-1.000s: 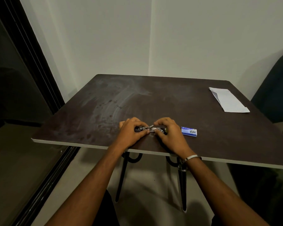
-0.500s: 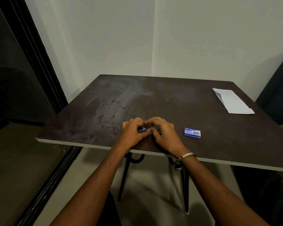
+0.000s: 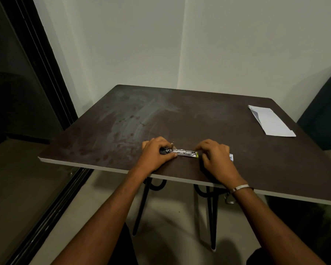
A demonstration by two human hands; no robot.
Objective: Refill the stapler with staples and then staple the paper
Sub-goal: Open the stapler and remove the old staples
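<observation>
left hand [image 3: 156, 154] covers the stapler's [image 3: 183, 152] dark left end; right hand [image 3: 215, 156] hides most of the staple box [image 3: 231, 157], only a corner shows. staples inside the open metal channel too small to tell. small upright bit by left fingers unclear. chair [image 3: 325, 113] cut off at right edge. paper [image 3: 269, 121] sheet count unreadable.

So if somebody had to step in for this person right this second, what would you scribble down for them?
Left hand: pinning the dark rear end of the stapler on the table.
Right hand: fingertips at the stapler's front end; whether it grips is unclear.
Stapler lies near the front edge, metal channel showing. Staple box peeks out just behind the right hand. Paper sits far right, untouched.
Done: stapler apparently opened. Staples loaded: cannot tell.
Left: finish refilling, close it, fetch and staple the paper.
</observation>
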